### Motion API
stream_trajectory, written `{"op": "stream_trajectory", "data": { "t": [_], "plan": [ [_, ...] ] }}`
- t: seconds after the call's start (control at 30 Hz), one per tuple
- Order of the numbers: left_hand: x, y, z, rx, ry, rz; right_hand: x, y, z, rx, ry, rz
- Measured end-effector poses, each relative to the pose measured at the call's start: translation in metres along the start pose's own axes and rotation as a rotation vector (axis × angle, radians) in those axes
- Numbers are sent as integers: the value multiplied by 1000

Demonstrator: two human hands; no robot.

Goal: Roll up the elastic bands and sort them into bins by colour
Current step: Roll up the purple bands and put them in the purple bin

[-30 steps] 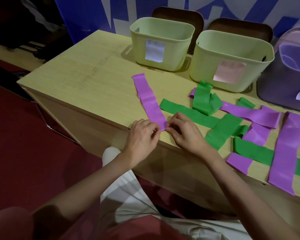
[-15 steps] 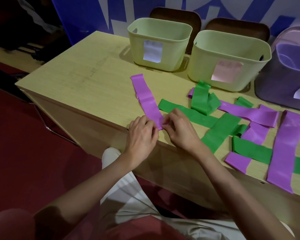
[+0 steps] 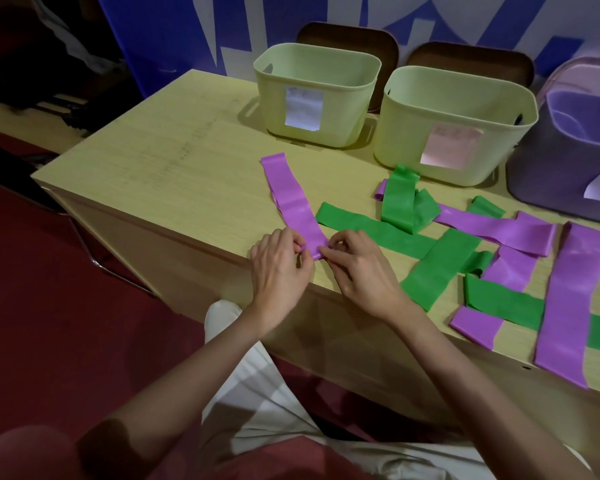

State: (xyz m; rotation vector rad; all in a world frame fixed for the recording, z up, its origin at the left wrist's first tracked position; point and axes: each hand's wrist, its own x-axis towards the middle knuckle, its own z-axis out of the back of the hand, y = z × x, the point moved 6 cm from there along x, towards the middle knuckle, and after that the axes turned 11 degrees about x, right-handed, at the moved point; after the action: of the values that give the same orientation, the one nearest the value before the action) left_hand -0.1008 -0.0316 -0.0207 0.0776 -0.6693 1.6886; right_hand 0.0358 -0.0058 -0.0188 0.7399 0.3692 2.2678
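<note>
Roll grown slightly; purple band (image 3: 293, 199) near end pinched between both hands' fingers (image 3: 328, 250).

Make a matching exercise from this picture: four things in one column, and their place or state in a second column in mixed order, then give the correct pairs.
Things:
1. purple band under the hands
2. crumpled green band
3. purple bin
4. left green bin

Places or states:
A. far right, cut by the frame edge
B. bears a white label on its front
C. near end pinched by the left hand and right hand
D. lies bunched in front of the middle bin

Pairs: 1-C, 2-D, 3-A, 4-B
</note>
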Motion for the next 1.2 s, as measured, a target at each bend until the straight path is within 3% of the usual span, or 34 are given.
{"op": "stream_trajectory", "data": {
  "t": [0.67,0.83,1.0,1.2],
  "plan": [
    [20,14,-9,31,1,101,1,-6,-7,-71,111,-32],
    [18,17,-2,-132,-64,-40,9,-11,-8,-93,153,-58],
    [6,16,-5,-137,8,-198,15,-11,-9,-101,180,-67],
    [15,18,-10,-126,34,-160,18,-11,-13,-35,128,-110]
  ]
}}
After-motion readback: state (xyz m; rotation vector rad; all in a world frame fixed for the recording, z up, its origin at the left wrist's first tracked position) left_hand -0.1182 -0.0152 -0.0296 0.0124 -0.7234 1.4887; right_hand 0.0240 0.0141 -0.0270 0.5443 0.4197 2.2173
